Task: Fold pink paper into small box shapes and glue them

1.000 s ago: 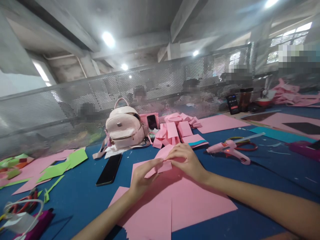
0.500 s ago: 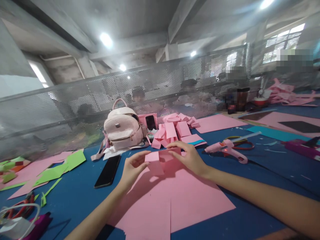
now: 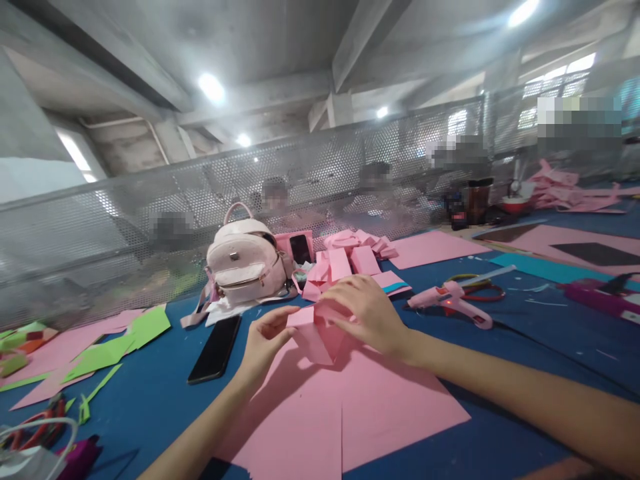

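A folded pink paper box point(image 3: 315, 340) is held up over the pink paper sheets point(image 3: 300, 420) in front of me. My left hand point(image 3: 267, 340) grips its left side between thumb and fingers. From the right, my right hand point(image 3: 367, 313) bends over the box's other side, its fingers curled on the paper and hiding part of it. To the right lies a pink glue gun point(image 3: 453, 300) with a small red light lit. Behind my hands is a pile of folded pink paper pieces point(image 3: 340, 260).
A white backpack point(image 3: 245, 260) stands against the mesh partition point(image 3: 320, 173). On the blue table are a black phone point(image 3: 215, 350), green paper point(image 3: 150, 327), red-handled pliers point(image 3: 47, 420), a second, purple glue gun point(image 3: 600, 297) and a blue strip point(image 3: 545, 267). People sit beyond the mesh.
My right hand has moved left and closed in over the box, folding its right flap inward. My left hand stays at the left side.
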Available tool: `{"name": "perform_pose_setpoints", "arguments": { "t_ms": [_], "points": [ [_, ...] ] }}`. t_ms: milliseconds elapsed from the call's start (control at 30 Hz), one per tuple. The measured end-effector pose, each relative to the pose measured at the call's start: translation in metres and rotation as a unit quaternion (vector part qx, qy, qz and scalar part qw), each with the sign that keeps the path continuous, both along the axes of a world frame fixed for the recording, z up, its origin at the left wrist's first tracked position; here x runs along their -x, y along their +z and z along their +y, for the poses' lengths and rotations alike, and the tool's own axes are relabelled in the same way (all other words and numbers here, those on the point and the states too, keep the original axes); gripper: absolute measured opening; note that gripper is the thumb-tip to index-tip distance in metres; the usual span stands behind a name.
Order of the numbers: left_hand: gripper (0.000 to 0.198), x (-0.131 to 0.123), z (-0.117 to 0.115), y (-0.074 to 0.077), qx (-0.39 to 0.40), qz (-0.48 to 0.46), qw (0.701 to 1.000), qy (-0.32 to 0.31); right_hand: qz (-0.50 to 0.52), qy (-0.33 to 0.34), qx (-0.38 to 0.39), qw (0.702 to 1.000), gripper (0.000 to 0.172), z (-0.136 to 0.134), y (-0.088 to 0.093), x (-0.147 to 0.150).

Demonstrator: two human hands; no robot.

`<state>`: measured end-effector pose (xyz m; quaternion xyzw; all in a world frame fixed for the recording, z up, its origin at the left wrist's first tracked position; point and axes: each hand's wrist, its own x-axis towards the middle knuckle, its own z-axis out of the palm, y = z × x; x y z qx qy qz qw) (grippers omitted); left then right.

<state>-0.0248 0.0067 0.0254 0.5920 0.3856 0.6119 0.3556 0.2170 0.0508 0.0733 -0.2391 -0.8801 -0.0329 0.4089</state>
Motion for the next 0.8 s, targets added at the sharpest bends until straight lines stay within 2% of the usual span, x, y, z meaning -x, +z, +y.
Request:
{"name": "perform_pose_setpoints", "arguments": {
  "t_ms": [67,300,400,667,800],
  "points": [
    [0.036,-0.002,-0.002,0.003,-0.006,0.006,1.0,0.01,-0.003,-0.002,0.015,1.0,0.008,0.003,0.007,0.002],
    [0.035,-0.003,-0.004,0.008,-0.013,0.013,0.999,0.048,-0.001,0.013,0.031,0.999,0.017,0.013,0.029,0.01],
    [0.035,-0.002,-0.005,0.009,-0.018,0.013,0.998,0.066,-0.026,0.021,0.019,0.999,0.014,0.015,0.035,0.013],
    [0.034,-0.008,-0.011,0.014,-0.047,0.01,0.995,0.092,-0.08,0.019,-0.047,0.996,0.017,0.008,0.04,0.017],
    [0.033,-0.011,-0.012,0.014,-0.059,0.018,0.994,0.09,-0.074,0.029,-0.028,0.996,0.02,0.006,0.038,0.024]
  ]
}}
